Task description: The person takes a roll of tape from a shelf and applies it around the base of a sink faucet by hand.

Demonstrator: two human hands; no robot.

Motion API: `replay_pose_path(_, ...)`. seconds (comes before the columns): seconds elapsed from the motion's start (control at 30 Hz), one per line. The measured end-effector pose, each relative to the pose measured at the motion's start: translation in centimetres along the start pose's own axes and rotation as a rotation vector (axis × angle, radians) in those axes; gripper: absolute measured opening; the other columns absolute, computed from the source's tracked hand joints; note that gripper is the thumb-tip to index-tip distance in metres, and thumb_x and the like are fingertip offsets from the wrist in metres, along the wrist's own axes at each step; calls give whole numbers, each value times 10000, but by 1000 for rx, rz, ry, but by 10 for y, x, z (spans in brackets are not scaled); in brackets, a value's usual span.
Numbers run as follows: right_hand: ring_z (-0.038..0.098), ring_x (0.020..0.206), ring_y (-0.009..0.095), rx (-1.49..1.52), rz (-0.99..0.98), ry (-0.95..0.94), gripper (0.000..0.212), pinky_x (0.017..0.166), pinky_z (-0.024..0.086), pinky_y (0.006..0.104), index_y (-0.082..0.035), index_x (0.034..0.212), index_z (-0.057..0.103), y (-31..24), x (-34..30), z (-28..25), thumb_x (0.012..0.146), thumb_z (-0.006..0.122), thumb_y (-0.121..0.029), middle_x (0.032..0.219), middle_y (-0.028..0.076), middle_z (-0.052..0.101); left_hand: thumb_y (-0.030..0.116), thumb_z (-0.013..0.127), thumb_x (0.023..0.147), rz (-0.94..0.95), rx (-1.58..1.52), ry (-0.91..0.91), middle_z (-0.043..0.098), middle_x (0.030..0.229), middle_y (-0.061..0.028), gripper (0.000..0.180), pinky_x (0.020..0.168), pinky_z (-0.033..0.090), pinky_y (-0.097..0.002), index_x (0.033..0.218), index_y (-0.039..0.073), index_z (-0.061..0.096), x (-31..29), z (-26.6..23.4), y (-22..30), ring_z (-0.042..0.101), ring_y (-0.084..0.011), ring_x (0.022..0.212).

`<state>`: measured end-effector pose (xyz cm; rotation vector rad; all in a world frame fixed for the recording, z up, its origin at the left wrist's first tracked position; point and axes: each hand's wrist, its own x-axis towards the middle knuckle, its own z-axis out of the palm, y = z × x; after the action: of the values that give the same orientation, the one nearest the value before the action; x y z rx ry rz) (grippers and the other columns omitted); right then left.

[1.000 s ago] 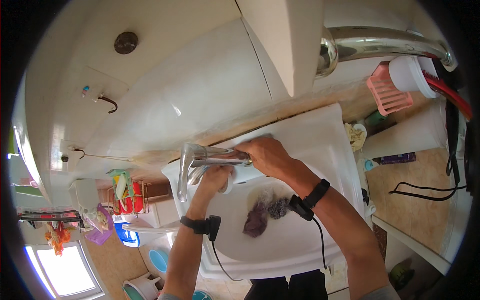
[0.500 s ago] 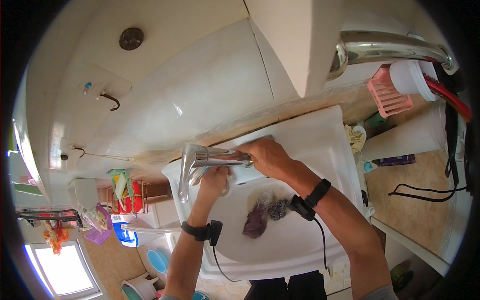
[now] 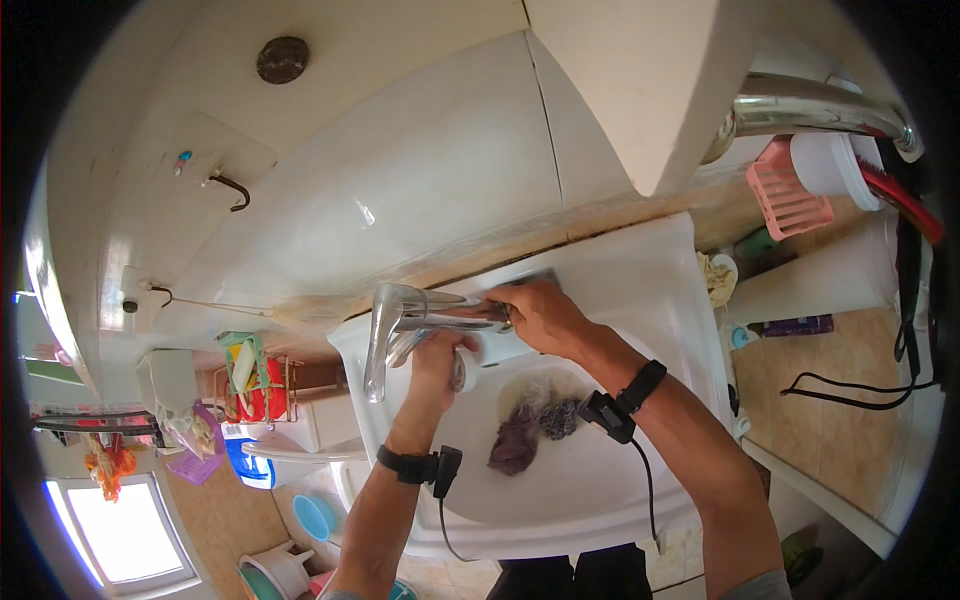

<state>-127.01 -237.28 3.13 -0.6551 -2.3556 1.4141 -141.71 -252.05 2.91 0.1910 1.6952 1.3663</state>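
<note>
The chrome faucet (image 3: 450, 311) rises at the back left of the white sink (image 3: 650, 440), its spout toward the right. My right hand (image 3: 548, 318) is closed at the spout's end, the fingertips partly hidden behind it. Below the spout, my left hand (image 3: 436, 368) is curled beside the faucet's base, around a small pale object (image 3: 461, 370) whose kind I cannot make out. A wet purple cloth (image 3: 516, 442) lies in the basin, touching a dark grey scrubber-like clump (image 3: 560, 418). Each wrist wears a black band with a small cabled device.
A white wall with metal hooks (image 3: 231, 190) stands behind the sink. At right are a pink slotted basket (image 3: 790, 190), a white container (image 3: 822, 165) and a black cable (image 3: 850, 403). A rack with red and green items (image 3: 258, 380) and a blue basin (image 3: 315, 517) are at left.
My left hand has turned slightly, and its fingers have shifted a little toward the right under the spout. My right hand stays at the spout's end. The whole view has shifted slightly.
</note>
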Motion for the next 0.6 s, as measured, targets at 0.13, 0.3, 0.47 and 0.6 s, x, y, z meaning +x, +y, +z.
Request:
replay_pose_path(0.13,670,975,401,37,-10,-18,396,852,528,458,-91,1173,704,-4,0,-4,828,548,24,1030,212,710,61,544,886,141,49,-104,671,868,-55,280,647,476,-284,1095,23,726,3,5,1,588,-137,743)
replay_pose_path(0.3,673,973,398,114,-28,0,409,849,529,450,-108,1193,700,3,-3,1,839,542,22,1038,208,711,126,568,927,174,107,-131,668,853,-48,252,637,473,-277,1093,29,731,10,8,-4,585,-131,737)
replay_pose_path(0.47,684,919,302,89,-15,-60,529,842,523,344,-106,1314,641,14,-5,0,850,497,106,1085,192,718,173,536,949,154,384,-287,646,798,0,266,599,405,-255,1083,84,747,8,7,9,514,-91,687)
replay_pose_path(0.6,678,948,397,147,-68,5,418,845,536,444,-120,1201,701,8,-3,4,849,533,30,1037,204,709,192,527,952,225,648,-296,620,770,24,251,596,369,-240,1039,111,748,20,-15,5,470,-67,674)
